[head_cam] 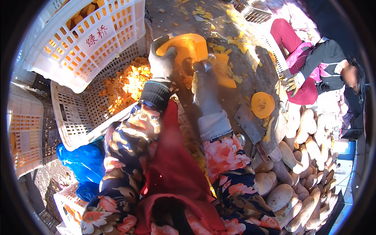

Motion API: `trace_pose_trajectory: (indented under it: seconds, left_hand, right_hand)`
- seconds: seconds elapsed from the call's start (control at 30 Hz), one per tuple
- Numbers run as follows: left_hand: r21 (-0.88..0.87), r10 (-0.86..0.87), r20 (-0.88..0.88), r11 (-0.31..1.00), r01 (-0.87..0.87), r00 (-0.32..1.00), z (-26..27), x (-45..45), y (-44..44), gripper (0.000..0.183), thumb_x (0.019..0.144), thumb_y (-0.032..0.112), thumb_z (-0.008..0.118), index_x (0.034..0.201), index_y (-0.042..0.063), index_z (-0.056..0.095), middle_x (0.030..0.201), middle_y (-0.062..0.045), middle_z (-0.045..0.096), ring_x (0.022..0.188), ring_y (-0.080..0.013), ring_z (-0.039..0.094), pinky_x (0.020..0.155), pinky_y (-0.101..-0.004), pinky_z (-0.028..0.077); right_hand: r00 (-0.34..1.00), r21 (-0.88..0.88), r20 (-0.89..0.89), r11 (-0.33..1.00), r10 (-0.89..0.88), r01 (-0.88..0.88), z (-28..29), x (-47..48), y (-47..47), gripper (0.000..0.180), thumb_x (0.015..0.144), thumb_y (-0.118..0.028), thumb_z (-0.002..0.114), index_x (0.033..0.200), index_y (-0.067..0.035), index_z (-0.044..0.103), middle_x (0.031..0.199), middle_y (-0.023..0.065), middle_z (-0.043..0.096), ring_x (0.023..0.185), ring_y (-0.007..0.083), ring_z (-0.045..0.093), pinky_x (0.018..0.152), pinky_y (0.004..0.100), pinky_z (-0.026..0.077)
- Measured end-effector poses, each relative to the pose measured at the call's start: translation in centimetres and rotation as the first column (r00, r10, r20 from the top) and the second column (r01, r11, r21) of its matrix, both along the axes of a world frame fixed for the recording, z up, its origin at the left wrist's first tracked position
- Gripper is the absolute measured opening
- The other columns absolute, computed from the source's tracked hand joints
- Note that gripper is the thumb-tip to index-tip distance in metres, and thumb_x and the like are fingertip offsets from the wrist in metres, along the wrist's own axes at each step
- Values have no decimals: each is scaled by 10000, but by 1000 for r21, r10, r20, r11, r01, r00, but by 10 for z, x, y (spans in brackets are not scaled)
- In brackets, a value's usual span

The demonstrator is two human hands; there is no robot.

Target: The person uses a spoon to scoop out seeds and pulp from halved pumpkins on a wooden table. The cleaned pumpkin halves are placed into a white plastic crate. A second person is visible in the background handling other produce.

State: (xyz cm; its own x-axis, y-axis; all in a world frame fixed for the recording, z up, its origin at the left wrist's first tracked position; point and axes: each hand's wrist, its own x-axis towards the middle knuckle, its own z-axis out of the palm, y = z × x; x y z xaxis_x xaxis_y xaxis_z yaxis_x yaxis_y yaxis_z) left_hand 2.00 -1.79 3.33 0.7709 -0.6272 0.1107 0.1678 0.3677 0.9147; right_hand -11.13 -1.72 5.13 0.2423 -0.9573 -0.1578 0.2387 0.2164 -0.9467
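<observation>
My left hand (161, 60), in a pale knit glove, grips a hollowed piece of orange squash (194, 44) by its left side, thumb in front. At the squash's lower right edge, my right hand (205, 88), also gloved and blurred, is closed around a shiny metal tool (210, 62); its rounded end shows above the fist, and its exact kind is unclear. Another squash piece (223, 70) lies on the work surface just beyond that hand. A cleaver (249, 123) and a round cut squash (263, 105) are farther right.
Left of me, a white plastic crate (70, 117) holds squash pulp and seeds (132, 85). Above it leans another crate (88, 44) with cut squash. A blue plastic bag (82, 161) sits below. Whole squashes (305, 176) are heaped at right, near a seated person (311, 64).
</observation>
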Motion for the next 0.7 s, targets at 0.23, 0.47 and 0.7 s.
trace_pose_trajectory:
  seconds: [0.23,0.47,0.7]
  left_hand:
    - [-70,3,65,998,2,998,22,-5,12,349,735,5,601,1081,-4,556,1001,-84,599,879,-135,573,803,-249,467]
    - [-194,37,-151,979,-67,988,25,10,19,311,748,-30,579,1058,-15,557,945,-90,607,803,-138,582,753,-253,486]
    - [-338,-64,-430,936,-95,901,28,25,21,412,751,-34,535,1161,-42,503,1024,-133,568,899,-234,582,826,-337,491]
  right_hand:
    - [997,40,2,996,-77,77,22,12,-2,98,816,-151,626,797,-102,543,563,-68,412,412,33,360,358,210,278]
    - [994,55,-29,993,105,-104,34,12,-3,135,878,-153,522,941,-51,585,540,-58,394,370,44,339,327,200,238]
    - [986,202,-43,968,160,-148,31,24,6,170,902,-249,530,910,-80,548,495,-61,350,341,47,291,323,205,208]
